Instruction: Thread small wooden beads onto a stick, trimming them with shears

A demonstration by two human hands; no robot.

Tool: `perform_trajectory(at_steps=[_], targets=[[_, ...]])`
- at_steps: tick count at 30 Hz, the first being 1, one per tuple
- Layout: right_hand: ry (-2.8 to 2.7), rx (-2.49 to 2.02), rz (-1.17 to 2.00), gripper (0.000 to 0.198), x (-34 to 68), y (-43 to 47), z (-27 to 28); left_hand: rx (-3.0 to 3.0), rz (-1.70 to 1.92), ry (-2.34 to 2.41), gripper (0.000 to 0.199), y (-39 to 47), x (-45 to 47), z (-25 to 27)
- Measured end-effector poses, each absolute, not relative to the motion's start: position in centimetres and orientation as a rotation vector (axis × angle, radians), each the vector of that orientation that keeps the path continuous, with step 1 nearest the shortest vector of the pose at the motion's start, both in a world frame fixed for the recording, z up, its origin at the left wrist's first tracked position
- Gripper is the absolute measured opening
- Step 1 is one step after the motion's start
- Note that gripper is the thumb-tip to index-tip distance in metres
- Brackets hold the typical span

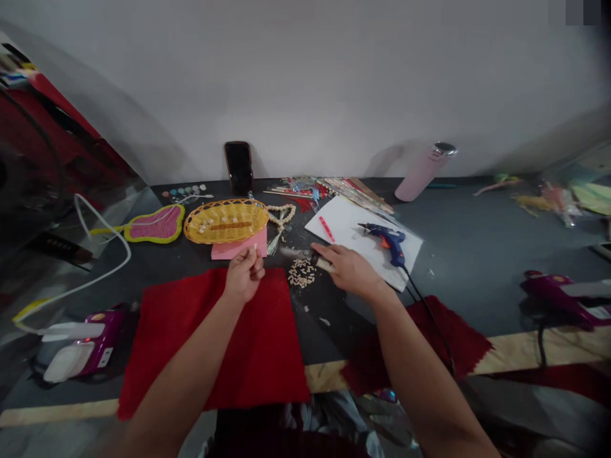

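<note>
- Single view: worn on the person's head, above the near side of the surface (458,248).
- Direction: forward and down, across the surface to the wall (305,83).
- Range: close; left hand (245,273) and right hand (351,266) near mid-frame, lap (329,413) at the lower edge.
- Field: wide.

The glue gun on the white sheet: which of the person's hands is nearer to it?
Right. The right hand is just left of the glue gun, slightly closer to the person. The left hand is farther left, over the red cloth.
</note>
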State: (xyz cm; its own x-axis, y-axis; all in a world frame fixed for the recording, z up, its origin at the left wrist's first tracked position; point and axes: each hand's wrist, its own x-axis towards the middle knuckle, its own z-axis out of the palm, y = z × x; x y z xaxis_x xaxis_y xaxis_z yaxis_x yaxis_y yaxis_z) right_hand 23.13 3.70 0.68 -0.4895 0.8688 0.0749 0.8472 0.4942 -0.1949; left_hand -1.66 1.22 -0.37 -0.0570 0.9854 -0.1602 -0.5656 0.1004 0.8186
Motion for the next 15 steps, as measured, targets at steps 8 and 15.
perform_trajectory(at_steps=[8,15], targets=[[-2.199,-1.913,-0.046,0.059,22.9,4.4,0.4,0.911,1.048,0.919,0.024,0.0,-0.3,-1.1],[-2.143,-1.615,0.01,0.023,21.8,3.9,1.4,1.137,0.983,1.099,0.025,-0.5,0.2,-1.1]])
